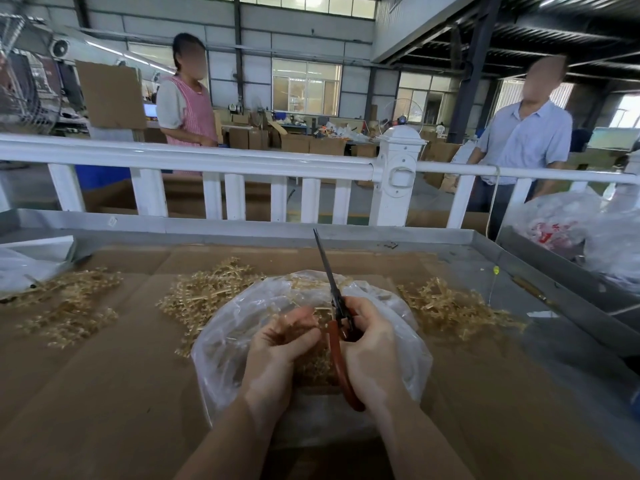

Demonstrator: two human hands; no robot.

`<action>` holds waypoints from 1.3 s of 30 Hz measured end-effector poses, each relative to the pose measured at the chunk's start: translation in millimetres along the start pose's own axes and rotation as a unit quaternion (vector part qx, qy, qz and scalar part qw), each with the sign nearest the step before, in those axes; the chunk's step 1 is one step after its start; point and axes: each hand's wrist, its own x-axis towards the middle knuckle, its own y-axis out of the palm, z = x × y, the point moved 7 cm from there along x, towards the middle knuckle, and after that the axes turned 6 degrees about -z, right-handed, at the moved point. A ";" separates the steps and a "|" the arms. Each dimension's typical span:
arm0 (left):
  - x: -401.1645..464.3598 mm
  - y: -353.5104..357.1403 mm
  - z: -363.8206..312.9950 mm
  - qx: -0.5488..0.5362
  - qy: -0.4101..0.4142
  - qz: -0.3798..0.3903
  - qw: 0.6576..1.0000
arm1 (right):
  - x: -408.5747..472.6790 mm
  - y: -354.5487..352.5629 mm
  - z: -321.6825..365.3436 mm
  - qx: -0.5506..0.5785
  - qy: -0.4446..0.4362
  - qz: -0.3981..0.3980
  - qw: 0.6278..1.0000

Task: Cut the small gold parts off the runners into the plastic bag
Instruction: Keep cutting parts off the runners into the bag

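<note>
Uncut runners (65, 303) are heaped on the worktop (114, 393) at left, with more at centre. Over the bag (235, 327), already holding gold parts, a runner is pinched by the left hand (277, 344); scissors (337, 327) are gripped by the right hand (369, 344). Another heap (450, 306) lies right. Much seems left.

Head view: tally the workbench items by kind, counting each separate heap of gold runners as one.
Heaps of gold runners: 3
Plastic bag under the hands: 1
Scissors with red handles: 1
Total: 5
</note>
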 end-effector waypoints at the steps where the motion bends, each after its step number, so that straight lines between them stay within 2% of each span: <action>1: 0.2 -0.4 -1.3 0.005 0.009 -0.004 1.000 | 0.3 0.1 -0.1 0.000 0.000 -0.001 1.000; 10: 5.0 -10.6 -2.5 -0.013 0.038 -0.054 0.998 | 1.9 4.6 -2.6 -0.046 -0.025 0.022 0.998; 14: 6.1 -13.6 -6.9 -0.020 0.050 -0.067 0.996 | 1.5 1.1 -7.4 -0.146 -0.041 0.071 0.986; 17: 7.3 -11.6 -9.2 -0.034 0.050 -0.074 0.995 | -0.9 -2.0 -4.3 -0.259 -0.090 0.095 0.957; 19: 7.5 -11.0 -11.2 -0.042 0.042 -0.084 0.995 | -1.6 -2.9 -3.2 -0.292 -0.112 0.106 0.944; 28: 11.8 -11.3 -16.3 -0.066 0.005 -0.117 0.991 | -2.7 -2.0 4.6 -0.335 -0.185 0.122 0.916; 35: 16.4 -14.1 -17.8 -0.111 -0.041 -0.151 0.981 | 0.1 0.8 -1.4 -0.367 -0.179 0.155 0.900; 39: 16.0 -11.1 -18.1 -0.102 -0.068 -0.167 0.978 | 0.5 1.2 -3.9 -0.372 -0.181 0.160 0.896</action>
